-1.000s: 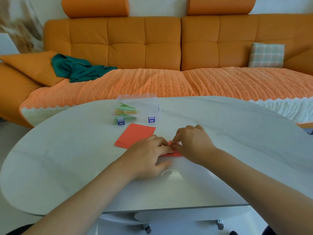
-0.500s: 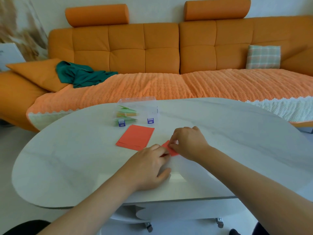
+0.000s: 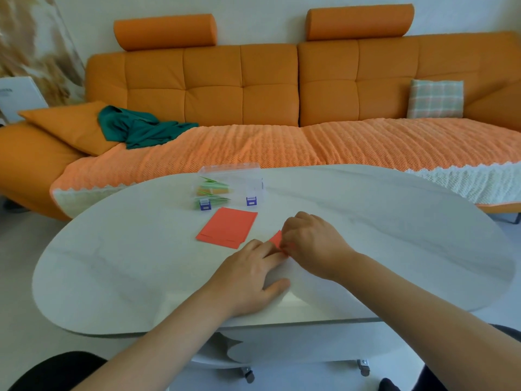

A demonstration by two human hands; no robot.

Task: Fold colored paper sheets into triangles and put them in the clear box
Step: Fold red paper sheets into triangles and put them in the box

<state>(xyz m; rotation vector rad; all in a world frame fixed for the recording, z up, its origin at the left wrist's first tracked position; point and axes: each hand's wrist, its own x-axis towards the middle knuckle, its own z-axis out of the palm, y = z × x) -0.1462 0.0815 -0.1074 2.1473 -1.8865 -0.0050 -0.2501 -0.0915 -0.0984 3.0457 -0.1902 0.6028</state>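
A small piece of red paper (image 3: 277,239), matte and sharply creased, shows one pointed corner between my two grips; the rest is hidden under them. My right grip (image 3: 313,244) curls its fingertips onto the paper's edge, pinching it. My left grip (image 3: 248,277) lies flat, fingers straight, pressing the paper onto the smooth, pale, oval worktop (image 3: 394,235). Just beyond my left grip lies a flat stack of red rectangular sheets (image 3: 228,227). Farther beyond stands the clear box (image 3: 239,179), see-through plastic with blue clasps (image 3: 251,201), holding green and orange folded triangles (image 3: 212,190).
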